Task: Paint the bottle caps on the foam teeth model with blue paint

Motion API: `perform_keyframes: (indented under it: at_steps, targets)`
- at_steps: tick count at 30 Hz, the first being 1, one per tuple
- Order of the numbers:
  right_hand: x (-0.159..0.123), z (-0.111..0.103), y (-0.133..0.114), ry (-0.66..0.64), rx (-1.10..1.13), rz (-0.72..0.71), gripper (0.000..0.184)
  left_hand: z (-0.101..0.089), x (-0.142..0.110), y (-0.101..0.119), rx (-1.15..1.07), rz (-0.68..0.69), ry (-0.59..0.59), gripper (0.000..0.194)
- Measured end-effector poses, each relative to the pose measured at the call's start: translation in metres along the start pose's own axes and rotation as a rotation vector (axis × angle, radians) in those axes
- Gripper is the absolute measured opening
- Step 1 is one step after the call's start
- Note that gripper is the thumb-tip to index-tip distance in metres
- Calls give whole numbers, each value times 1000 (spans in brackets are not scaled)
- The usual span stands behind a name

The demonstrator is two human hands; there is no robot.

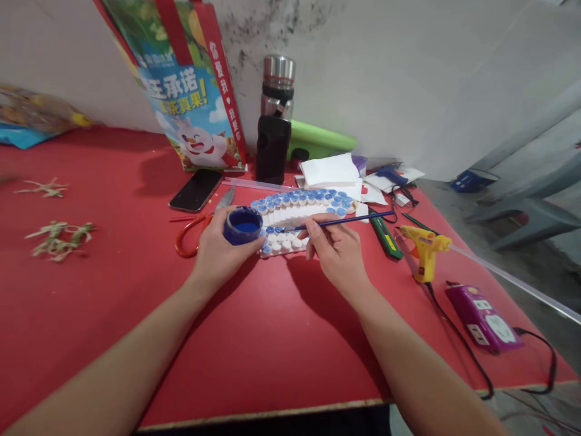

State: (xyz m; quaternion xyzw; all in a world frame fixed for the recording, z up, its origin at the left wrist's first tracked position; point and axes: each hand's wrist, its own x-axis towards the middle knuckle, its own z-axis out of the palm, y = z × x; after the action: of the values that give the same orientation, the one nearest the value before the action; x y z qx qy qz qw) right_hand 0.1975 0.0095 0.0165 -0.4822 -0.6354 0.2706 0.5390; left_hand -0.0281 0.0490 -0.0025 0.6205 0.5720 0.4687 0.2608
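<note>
One jar in left hand, one brush in right hand.

Left hand, right hand (both bare): fingers curled inward.

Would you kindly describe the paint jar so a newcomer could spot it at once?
On the red table, find the left hand near the middle. It holds a small, round, open jar. Unlike the blue-and-white round pieces beside it, the jar has deep blue paint inside.
</note>
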Motion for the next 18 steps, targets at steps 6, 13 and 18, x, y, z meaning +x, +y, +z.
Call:
perform_keyframes:
  at_steps: [6,13,18]
  targets:
    - [-1,8,6,-71,-13,-3,26,-3,1,3,15,49,74,53]
    - [0,11,3,-119,-95,-1,29,-1,2,1,11,86,76,50]
    - [0,11,3,-130,-136,-26,28,0,2,0,2,89,86,48]
